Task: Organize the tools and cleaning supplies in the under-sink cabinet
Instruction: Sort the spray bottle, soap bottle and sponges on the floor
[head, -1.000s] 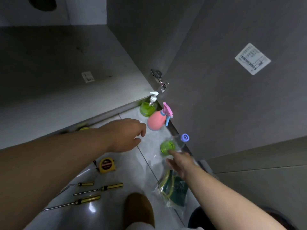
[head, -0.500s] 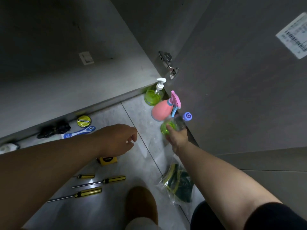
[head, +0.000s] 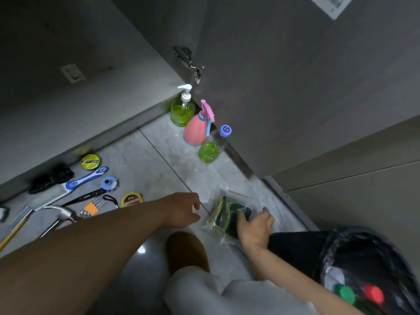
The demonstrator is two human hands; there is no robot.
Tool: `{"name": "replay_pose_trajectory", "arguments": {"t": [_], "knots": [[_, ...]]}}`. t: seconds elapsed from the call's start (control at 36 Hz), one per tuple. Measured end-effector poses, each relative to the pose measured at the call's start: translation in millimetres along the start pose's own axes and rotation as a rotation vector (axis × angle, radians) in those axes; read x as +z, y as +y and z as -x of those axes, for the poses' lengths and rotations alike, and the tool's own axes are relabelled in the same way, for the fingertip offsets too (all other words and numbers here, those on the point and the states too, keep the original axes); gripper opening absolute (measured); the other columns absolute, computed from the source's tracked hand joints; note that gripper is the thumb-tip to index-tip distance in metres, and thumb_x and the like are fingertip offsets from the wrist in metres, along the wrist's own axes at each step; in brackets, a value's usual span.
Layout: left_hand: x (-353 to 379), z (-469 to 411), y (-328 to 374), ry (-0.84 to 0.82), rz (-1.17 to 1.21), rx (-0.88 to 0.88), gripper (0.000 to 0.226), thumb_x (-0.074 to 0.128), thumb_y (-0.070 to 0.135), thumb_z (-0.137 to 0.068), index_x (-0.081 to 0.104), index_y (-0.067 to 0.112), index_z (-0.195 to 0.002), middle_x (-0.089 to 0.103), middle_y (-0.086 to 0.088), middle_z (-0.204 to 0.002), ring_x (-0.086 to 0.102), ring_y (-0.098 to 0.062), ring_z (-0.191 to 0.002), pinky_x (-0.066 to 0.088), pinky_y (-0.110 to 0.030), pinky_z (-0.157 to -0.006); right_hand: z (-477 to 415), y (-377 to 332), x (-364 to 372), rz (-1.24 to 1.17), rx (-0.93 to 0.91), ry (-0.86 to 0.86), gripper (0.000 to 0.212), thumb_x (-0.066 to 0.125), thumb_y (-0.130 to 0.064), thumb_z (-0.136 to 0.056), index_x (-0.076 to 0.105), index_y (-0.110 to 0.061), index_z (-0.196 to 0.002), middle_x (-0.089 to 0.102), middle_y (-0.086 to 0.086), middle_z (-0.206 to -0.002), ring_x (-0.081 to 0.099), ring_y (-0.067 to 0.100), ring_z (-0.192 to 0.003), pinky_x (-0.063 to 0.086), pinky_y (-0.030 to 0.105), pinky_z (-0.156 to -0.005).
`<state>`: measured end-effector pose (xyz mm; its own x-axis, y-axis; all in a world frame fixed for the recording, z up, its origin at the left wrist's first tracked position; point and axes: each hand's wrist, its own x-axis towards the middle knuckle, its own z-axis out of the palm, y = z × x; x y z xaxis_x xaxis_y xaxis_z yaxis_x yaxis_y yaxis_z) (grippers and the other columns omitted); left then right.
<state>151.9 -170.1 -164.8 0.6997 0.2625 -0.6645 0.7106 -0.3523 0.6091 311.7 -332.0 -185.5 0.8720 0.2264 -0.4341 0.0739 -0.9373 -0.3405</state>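
Note:
A clear bag of green and yellow sponges [head: 223, 215] lies on the tiled floor, and my right hand [head: 254, 226] grips its near end. My left hand [head: 181, 210] hovers just left of the bag, fingers loosely curled and holding nothing. Along the open cabinet door [head: 295, 76] stand a green pump bottle [head: 181, 112], a pink spray bottle [head: 195, 133] and a blue-capped bottle of green liquid [head: 211, 148]. The open cabinet's floor [head: 68, 98] is bare apart from a small label.
Tools lie on the floor at left: a yellow tape measure [head: 131, 198], orange hex keys [head: 93, 206], a hammer [head: 61, 214], a blue-handled tool [head: 86, 178], a yellow tape roll [head: 90, 161], a black cloth [head: 51, 178]. My brown slipper [head: 186, 251] is below.
My right hand let go of the blue-capped bottle beside the pink sprayer and came back down onto the sponge bag. My left hand drew back towards me.

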Motion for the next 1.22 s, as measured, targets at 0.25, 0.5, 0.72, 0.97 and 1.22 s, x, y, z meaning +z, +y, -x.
{"name": "replay_pose_trajectory", "arguments": {"t": [0.25, 0.5, 0.72, 0.97, 1.22], "knots": [[15.7, -11.6, -24.3, -0.021, 0.095, -0.114, 0.031, 0.064, 0.039, -0.094, 0.053, 0.028, -0.121, 0.062, -0.002, -0.123, 0.059, -0.018, -0.108, 0.05, -0.033, -0.092, -6.2, 21.9, 20.8, -0.699, 0.366, -0.587, 0.081, 0.089, -0.044, -0.069, 0.05, -0.012, -0.133, 0.07, 0.013, -0.119, 0.07, 0.031, -0.107, 0.056, 0.049, -0.097], [-5.4, -14.3, -43.9, 0.152, 0.478, -0.299, 0.066, 0.066, 0.059, -0.088, 0.045, 0.03, -0.144, 0.054, -0.006, -0.143, 0.057, -0.021, -0.117, 0.048, -0.03, -0.092, -2.9, -23.2, 28.6, -0.859, 0.302, -0.813, 0.05, 0.078, -0.023, -0.084, 0.062, -0.006, -0.127, 0.074, 0.017, -0.114, 0.071, 0.032, -0.106, 0.056, 0.046, -0.096], [-39.6, 13.0, -38.2, 0.211, 0.931, -0.147, 0.051, 0.032, 0.06, -0.103, 0.04, 0.036, -0.147, 0.052, 0.006, -0.145, 0.054, -0.017, -0.127, 0.041, -0.036, -0.11, 8.6, -80.5, 34.5, -0.975, 0.206, -1.225, 0.056, 0.075, -0.023, -0.087, 0.057, -0.007, -0.137, 0.061, 0.02, -0.137, 0.058, 0.034, -0.128, 0.037, 0.049, -0.117], [-43.8, 12.5, -42.3, 0.405, 0.931, -0.088, 0.025, 0.045, 0.044, -0.105, 0.055, 0.049, -0.128, 0.07, 0.005, -0.121, 0.071, -0.018, -0.106, 0.057, -0.043, -0.096, 33.3, -137.2, 53.2, -0.932, -0.025, -1.005, 0.052, 0.066, -0.041, -0.092, 0.053, -0.02, -0.138, 0.07, 0.012, -0.124, 0.069, 0.03, -0.112, 0.059, 0.041, -0.084], [-54.2, 22.7, -57.0, 0.578, 0.976, -0.115, 0.047, 0.049, 0.02, -0.103, 0.056, 0.056, -0.133, 0.074, -0.003, -0.114, 0.073, -0.024, -0.1, 0.06, -0.046, -0.09, 33.5, -144.8, 67.6, -0.761, -0.266, -0.935, 0.044, 0.065, -0.026, -0.079, 0.066, -0.022, -0.123, 0.073, 0.011, -0.115, 0.069, 0.032, -0.109, 0.058, 0.045, -0.092]]}}
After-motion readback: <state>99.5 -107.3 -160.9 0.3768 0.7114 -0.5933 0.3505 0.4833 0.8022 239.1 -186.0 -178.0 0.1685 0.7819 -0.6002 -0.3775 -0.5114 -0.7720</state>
